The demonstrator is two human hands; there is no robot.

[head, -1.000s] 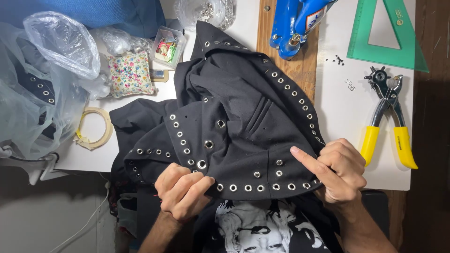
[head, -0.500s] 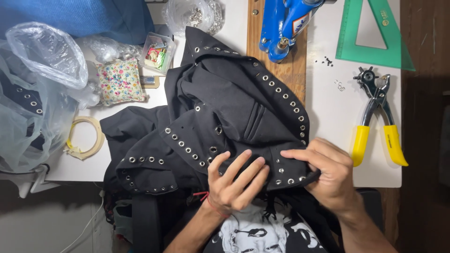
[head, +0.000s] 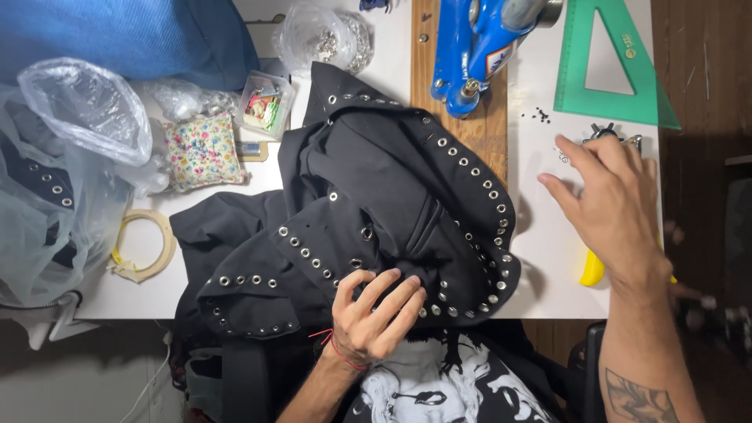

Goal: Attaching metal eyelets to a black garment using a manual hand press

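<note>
1. Head view: right hand (head: 609, 205) had left the black eyeleted garment (head: 392, 196), fingers apart over the yellow-handled punch pliers (head: 592, 266) near the table's (head: 548, 266) right edge.
2. Left hand (head: 368, 317), fingers spread, still pinned the garment's hem at the front edge; work had moved to fetching the pliers.

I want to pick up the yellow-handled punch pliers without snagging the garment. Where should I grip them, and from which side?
Grip the two yellow handles together, coming from above on the right. They point toward the table's near edge and lie on bare white table, clear of the black eyeleted garment. The punch wheel at the far end is spiky and awkward. The right hand hovers over the pliers; the left hand rests on the garment.
</note>
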